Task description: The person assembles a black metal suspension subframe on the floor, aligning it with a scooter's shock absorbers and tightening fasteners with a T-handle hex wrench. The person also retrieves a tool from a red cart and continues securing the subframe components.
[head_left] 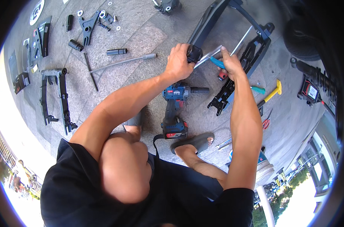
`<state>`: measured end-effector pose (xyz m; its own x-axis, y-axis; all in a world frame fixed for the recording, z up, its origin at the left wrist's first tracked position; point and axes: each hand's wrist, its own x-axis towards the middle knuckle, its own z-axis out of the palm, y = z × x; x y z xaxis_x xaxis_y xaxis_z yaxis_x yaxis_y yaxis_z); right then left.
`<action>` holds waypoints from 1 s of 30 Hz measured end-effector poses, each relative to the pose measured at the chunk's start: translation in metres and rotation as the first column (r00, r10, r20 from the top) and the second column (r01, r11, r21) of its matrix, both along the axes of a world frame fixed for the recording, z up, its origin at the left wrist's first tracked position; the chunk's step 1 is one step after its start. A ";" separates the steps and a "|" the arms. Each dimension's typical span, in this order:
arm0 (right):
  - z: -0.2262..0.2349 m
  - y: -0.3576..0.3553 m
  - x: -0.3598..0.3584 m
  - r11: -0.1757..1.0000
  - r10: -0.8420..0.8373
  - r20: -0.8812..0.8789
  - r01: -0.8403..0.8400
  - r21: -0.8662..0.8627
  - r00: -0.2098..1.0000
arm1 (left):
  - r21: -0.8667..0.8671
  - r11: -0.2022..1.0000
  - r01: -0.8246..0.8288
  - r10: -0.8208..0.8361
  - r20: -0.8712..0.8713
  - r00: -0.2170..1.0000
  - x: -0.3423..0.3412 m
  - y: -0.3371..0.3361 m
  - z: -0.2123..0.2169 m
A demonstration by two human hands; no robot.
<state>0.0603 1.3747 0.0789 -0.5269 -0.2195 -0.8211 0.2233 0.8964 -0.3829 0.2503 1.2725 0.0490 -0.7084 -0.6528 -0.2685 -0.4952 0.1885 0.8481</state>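
My left hand [179, 62] is closed against the round black end [194, 53] of a large black metal frame [209, 22]. A silver bar [208, 56] slants up from beside that end toward my right hand. My right hand [231, 63] is closed round a blue-handled tool [217, 62], whose kind I cannot make out; a red part [222, 75] shows below the fingers. Another thin silver rod [242, 41] lies across the frame beyond the hand. Between my feet and the frame stands a blue cordless impact wrench [175, 108] with a black socket.
To the left lie a T-handle wrench [123, 62], black sockets [116, 52], a black bracket [88, 27] and a fork-shaped black part [60, 96]. On the right are a yellow hammer [272, 92], red-handled pliers [267, 123], a shock absorber [312, 73] and a tyre [302, 39].
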 end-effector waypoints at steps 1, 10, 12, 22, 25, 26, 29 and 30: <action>0.002 0.010 0.004 0.989 0.088 -0.194 -0.108 -0.098 0.977 | -0.008 1.000 0.001 -0.001 -0.001 1.000 0.000 0.000 0.000; -0.004 0.042 0.052 0.694 0.172 -0.739 -0.612 -0.379 0.652 | -0.033 0.999 0.035 -0.034 0.035 0.999 -0.002 -0.001 -0.008; -0.007 0.039 0.053 0.601 0.135 -0.852 -0.725 -0.336 0.507 | -0.036 0.999 0.028 -0.027 0.023 0.999 -0.002 -0.001 -0.009; -0.020 0.033 0.053 0.551 0.091 -0.863 -0.747 -0.372 0.497 | 0.005 1.000 -0.015 0.015 0.034 0.999 -0.004 0.000 -0.004; -0.024 0.031 0.051 0.539 0.087 -0.878 -0.763 -0.356 0.471 | -0.026 1.000 -0.002 0.002 0.020 1.000 -0.005 0.000 -0.003; -0.026 0.031 0.049 0.530 0.102 -0.913 -0.798 -0.286 0.395 | -0.026 1.000 0.003 -0.002 0.032 0.999 -0.005 0.000 -0.003; -0.027 0.031 0.044 0.485 0.135 -0.976 -0.871 -0.084 0.169 | 0.059 0.998 -0.016 0.014 0.036 0.999 -0.004 -0.001 -0.003; -0.026 0.030 0.042 0.467 0.151 -0.983 -0.884 -0.018 0.100 | 0.052 0.999 -0.010 0.008 0.034 0.999 -0.004 -0.001 -0.003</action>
<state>0.1024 1.4050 0.0527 -0.2337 -0.8975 0.3741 -0.9450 0.1190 -0.3047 0.2462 1.2713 0.0462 -0.6923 -0.6437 -0.3261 -0.5253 0.1396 0.8394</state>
